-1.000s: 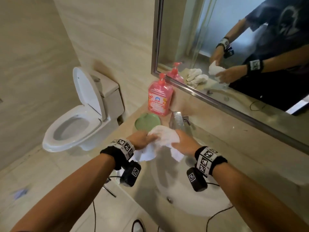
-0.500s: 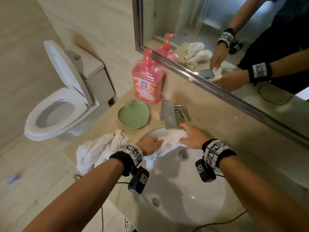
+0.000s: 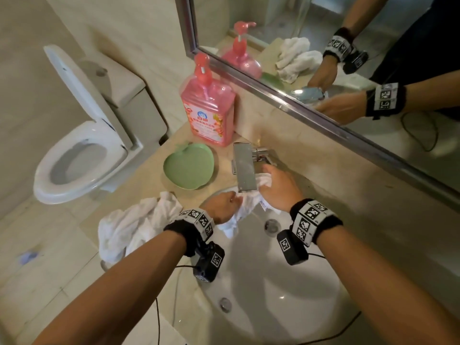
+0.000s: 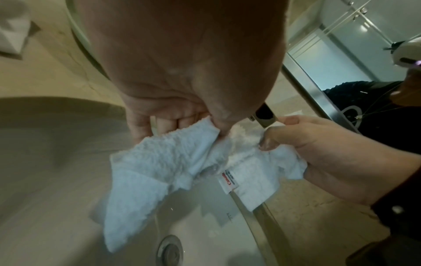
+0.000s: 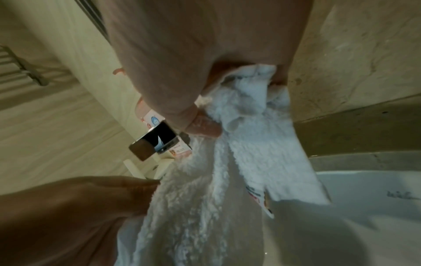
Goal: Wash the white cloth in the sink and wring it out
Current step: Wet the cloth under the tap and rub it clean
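Left hand (image 3: 221, 205) pinching one end of the cloth (image 4: 182, 162), thumb pressed against curled fingers (image 4: 139, 126). Right hand (image 3: 278, 190) clamped on the other end, fingers curled round a bunched fold. Cloth white, terry, crumpled and wet, stretched between both hands under the tap (image 3: 245, 168), over the sink (image 3: 286, 307) at its 12 o'clock edge. Visible only from the left wrist: a sewn label with red lettering hanging from the hem.
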